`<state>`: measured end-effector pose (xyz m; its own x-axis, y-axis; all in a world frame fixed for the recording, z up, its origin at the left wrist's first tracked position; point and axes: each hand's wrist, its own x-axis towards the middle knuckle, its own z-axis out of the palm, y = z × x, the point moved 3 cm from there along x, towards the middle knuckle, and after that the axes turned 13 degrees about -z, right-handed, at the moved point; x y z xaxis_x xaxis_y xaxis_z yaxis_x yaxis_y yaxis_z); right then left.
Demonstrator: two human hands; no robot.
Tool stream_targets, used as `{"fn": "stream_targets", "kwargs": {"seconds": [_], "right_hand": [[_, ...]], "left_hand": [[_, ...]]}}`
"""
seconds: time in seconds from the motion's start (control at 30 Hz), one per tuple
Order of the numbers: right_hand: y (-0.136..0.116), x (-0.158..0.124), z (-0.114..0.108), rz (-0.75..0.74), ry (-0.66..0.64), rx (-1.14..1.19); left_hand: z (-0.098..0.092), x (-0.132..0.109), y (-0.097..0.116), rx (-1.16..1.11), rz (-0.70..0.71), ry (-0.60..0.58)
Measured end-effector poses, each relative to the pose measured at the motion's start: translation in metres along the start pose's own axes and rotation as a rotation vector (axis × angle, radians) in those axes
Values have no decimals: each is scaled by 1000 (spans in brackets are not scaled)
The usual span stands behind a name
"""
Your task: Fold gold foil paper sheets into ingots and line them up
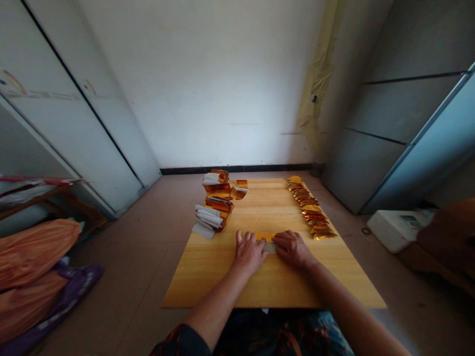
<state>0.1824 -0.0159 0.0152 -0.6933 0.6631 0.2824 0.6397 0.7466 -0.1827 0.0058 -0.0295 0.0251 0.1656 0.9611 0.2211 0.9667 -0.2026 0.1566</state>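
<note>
A small sheet of gold foil paper with a dull grey face lies on the wooden board between my two hands. My left hand rests on its left end, fingers bent and thumb pressed on the sheet. At the right end my right hand has its fingers held together and pinched down on the paper. Part of the sheet is hidden beneath the fingers. Nearest to my left hand is a curled stack of gold and white paper; beyond my right hand runs a row of folded gold foil pieces.
The wooden board stands in front of my lap. More stacked foil sheets and loose pieces lie at its far left. White cabinets, a grey fridge-like cabinet, a white box and orange cloth surround it.
</note>
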Motion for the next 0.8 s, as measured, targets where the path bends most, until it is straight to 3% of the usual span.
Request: {"fn": "stream_targets", "kwargs": {"seconds": [0.17,0.37,0.63,0.8], "right_hand": [[6,-11,-1,-55,-7,87],[1,-7,3,-19,86,68],[0,-4,10,-11,158,51],[5,0,11,11,172,99]], "left_hand": [[-2,-5,-3,-7,37,7],[1,-3,-10,-39,62,9],[3,1,5,-113,141,-36],[12,4,11,-101,105,-41]]}}
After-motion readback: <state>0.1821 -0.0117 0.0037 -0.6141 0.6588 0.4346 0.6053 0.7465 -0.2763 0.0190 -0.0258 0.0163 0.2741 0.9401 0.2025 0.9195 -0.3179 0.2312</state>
